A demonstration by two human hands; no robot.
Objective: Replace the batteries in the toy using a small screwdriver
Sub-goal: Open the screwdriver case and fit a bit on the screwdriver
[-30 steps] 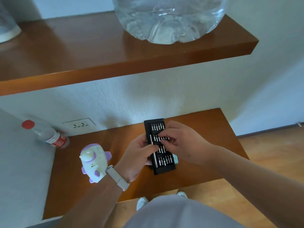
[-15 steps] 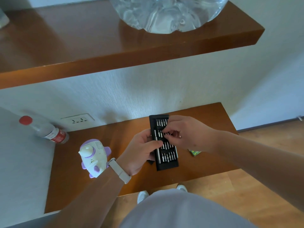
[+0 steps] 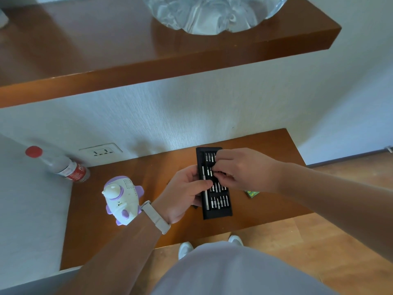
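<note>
Head cam: L hand (image 3: 182,193) fingers (image 3: 203,184) clamp bit case (image 3: 217,211); R hand (image 3: 242,169) fingers pinch one of its bits (image 3: 219,202).

Toy (image 3: 122,200) white/purple; bit case (image 3: 217,211) black, silver bits; bottle (image 3: 63,166) red cap and label; shelf (image 3: 119,235) brown; watch strap (image 3: 155,217) white.

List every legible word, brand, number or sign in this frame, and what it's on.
Nothing is legible.
bottle label: white lettering, too blurred to read.
green packet: yellow marks, too small to read.
toy and bit case: no text visible.
</note>
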